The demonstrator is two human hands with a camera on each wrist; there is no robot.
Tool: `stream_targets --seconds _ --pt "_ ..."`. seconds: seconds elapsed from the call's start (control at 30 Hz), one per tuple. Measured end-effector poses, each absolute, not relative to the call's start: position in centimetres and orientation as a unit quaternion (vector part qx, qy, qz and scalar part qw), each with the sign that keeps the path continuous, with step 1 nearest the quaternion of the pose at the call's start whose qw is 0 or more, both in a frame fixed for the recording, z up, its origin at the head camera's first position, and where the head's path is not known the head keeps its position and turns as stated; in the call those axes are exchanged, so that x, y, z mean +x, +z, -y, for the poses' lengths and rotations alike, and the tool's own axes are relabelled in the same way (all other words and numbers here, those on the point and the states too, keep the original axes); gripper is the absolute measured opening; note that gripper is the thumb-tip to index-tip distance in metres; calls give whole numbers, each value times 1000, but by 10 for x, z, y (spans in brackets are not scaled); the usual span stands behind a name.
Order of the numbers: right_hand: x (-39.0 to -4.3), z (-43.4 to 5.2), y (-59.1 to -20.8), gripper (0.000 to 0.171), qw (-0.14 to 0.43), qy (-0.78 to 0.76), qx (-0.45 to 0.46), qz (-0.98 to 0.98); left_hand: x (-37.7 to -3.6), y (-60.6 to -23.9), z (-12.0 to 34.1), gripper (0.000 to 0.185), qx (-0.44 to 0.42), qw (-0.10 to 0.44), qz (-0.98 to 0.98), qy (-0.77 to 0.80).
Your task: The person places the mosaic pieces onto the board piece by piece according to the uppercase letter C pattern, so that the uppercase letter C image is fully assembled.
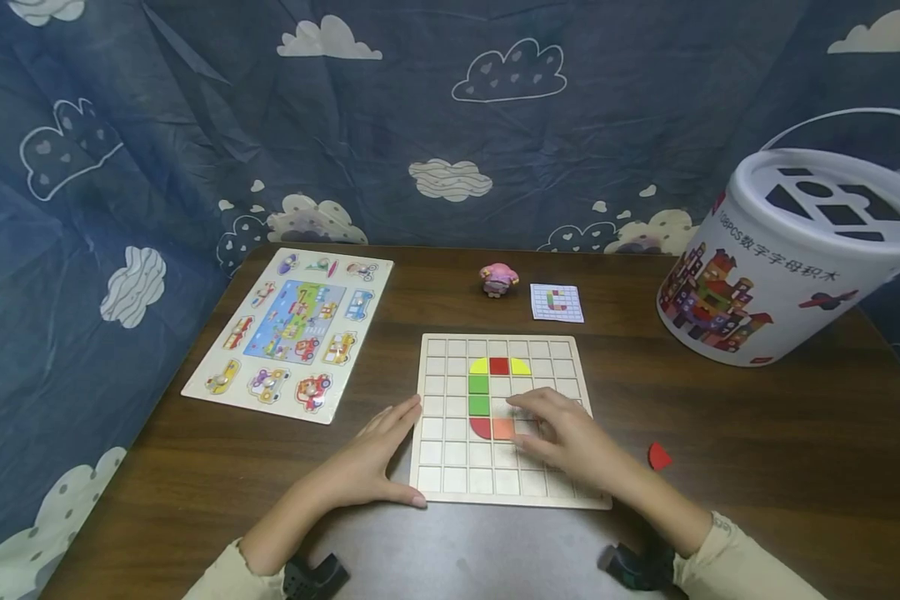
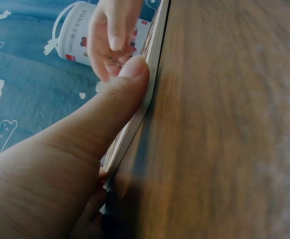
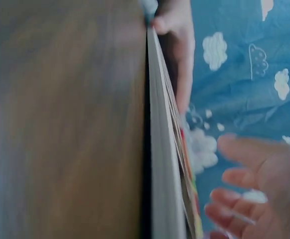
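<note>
While left hand [image 1: 378,454] braces grid board [image 1: 450,475] edge, right hand [image 1: 570,442] fingers rest flat.

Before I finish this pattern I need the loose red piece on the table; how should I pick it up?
Pinch the red piece by its edges from above with the right hand: it lies flat on the table, right of the board, with open space around it.

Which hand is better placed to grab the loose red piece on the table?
Right, probably. The small red quarter-round piece lies on the dark wooden table just right of the right hand, which rests over the pale wooden grid board. The left hand braces the board's left edge, farther away.
</note>
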State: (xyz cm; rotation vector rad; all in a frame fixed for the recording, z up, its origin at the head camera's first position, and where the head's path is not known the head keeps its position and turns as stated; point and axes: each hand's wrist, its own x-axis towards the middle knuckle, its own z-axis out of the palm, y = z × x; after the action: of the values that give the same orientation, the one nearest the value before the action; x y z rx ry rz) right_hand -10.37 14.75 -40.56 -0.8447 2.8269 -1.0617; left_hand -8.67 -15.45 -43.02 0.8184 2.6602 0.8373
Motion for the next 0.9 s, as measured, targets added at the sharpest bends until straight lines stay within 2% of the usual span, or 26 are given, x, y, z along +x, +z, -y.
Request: stream_targets --seconds 0.33,0.6,0.9 --pt "-83 -203 -386 46 -56 -310 -276 -908 -88 -429 154 115 281 118 -908 286" --pt "-70 -247 -394 49 -10 -309 -233 -922 -87 -429 155 116 280 119 -909 285" --pt "-71 -276 -407 52 -25 -281 -305 -910 -87 -429 155 116 278 121 -908 287"
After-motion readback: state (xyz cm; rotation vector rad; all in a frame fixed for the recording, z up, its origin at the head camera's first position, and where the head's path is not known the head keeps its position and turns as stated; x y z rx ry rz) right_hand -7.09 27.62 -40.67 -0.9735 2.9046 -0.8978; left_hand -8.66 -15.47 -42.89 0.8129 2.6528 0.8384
